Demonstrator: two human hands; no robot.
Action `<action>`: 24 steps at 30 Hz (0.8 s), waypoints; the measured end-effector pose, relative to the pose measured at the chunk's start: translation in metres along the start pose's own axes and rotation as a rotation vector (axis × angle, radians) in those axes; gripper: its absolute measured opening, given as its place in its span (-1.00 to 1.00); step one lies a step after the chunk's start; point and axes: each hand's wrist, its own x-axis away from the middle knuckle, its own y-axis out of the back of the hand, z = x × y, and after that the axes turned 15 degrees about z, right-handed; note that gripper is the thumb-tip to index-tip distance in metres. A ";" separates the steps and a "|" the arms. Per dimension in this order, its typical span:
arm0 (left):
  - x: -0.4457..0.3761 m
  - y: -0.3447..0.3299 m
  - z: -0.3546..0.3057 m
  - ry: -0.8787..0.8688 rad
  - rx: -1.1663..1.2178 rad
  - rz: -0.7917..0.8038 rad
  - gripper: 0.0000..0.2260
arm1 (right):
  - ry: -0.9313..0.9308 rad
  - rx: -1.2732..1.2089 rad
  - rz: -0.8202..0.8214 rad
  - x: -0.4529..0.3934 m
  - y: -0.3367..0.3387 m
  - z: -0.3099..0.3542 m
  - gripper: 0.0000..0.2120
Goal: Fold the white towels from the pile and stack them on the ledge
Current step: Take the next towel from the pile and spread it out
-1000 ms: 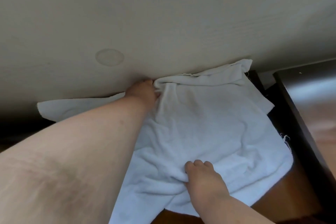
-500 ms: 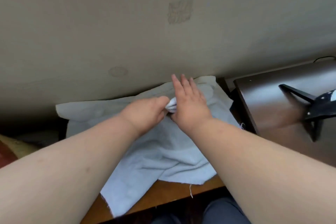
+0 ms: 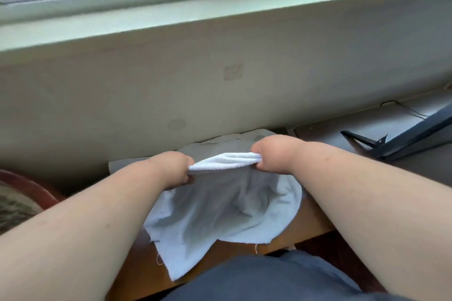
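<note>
- Both hands pinch the top edge of one white towel (image 3: 215,205): the left hand (image 3: 171,168) has its grip curled round one end of the bunched hem and the right hand (image 3: 271,154) has its grip curled round the other end, so the edge runs taut between them.
- Held this way, the cloth hangs from that edge and drapes toward the person, its lower part lying on the brown worktop (image 3: 310,217) and spilling over the near side; lifting by the hem likely lets the weight pull out creases before a fold.
- More white cloth (image 3: 220,143) lies behind the hands against the wall, seemingly the rest of the pile, kept within reach.
- Above the wall runs the pale ledge (image 3: 220,14) under the window; no folded towels show on the part in view, so stacking looks not yet begun there.
- To the right sits a darker surface (image 3: 367,129) with a black stand (image 3: 381,140), well apart from the towel.
- My judgement: the step in hand is spreading the towel flat; a slack hem would give a crooked fold.
</note>
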 end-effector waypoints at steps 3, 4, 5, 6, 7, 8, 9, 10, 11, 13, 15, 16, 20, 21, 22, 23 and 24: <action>0.021 0.013 0.000 -0.023 0.192 -0.125 -0.84 | -0.076 -0.079 -0.056 0.030 0.008 -0.015 -0.74; 0.028 0.021 -0.003 -0.042 0.277 -0.198 -0.84 | -0.097 -0.137 -0.088 0.040 0.011 -0.018 -0.74; 0.034 0.029 -0.008 -0.062 0.356 -0.276 -0.86 | -0.113 -0.194 -0.127 0.050 0.015 -0.020 -0.74; 0.041 0.038 -0.013 -0.081 0.423 -0.346 -0.88 | -0.120 -0.250 -0.175 0.060 0.019 -0.022 -0.75; 0.047 0.047 -0.018 -0.106 0.477 -0.401 -0.89 | -0.121 -0.310 -0.225 0.070 0.024 -0.024 -0.77; 0.053 0.055 -0.023 -0.134 0.518 -0.442 -0.88 | -0.117 -0.370 -0.275 0.079 0.029 -0.026 -0.78; 0.060 0.063 -0.028 -0.162 0.546 -0.471 -0.87 | -0.112 -0.429 -0.327 0.089 0.035 -0.027 -0.80; 0.066 0.070 -0.032 -0.189 0.570 -0.492 -0.86 | -0.100 -0.490 -0.383 0.098 0.040 -0.029 -0.81; 0.072 0.077 -0.035 -0.217 0.593 -0.511 -0.87 | -0.086 -0.555 -0.435 0.107 0.044 -0.030 -0.84; 0.081 0.092 -0.038 -0.259 0.599 -0.561 -0.89 | -0.055 -0.623 -0.525 0.127 0.053 -0.032 -0.88; 0.091 0.106 -0.040 -0.252 0.476 -0.629 -0.90 | -0.066 -0.582 -0.586 0.146 0.061 -0.037 -0.91; 0.097 0.113 -0.042 -0.228 0.365 -0.669 -0.88 | -0.092 -0.540 -0.602 0.155 0.064 -0.040 -0.92; 0.125 0.142 -0.059 -0.207 -0.020 -0.801 -0.72 | -0.210 -0.439 -0.596 0.197 0.069 -0.058 -0.94; 0.131 0.149 -0.067 -0.222 -0.057 -0.818 -0.73 | -0.226 -0.426 -0.595 0.209 0.068 -0.063 -0.93; 0.137 0.155 -0.076 -0.239 -0.085 -0.834 -0.75 | -0.239 -0.418 -0.597 0.220 0.066 -0.067 -0.93; 0.142 0.160 -0.086 -0.262 -0.109 -0.851 -0.77 | -0.247 -0.420 -0.603 0.233 0.063 -0.072 -0.92; 0.148 0.164 -0.099 -0.288 -0.134 -0.868 -0.79 | -0.251 -0.425 -0.611 0.246 0.060 -0.076 -0.91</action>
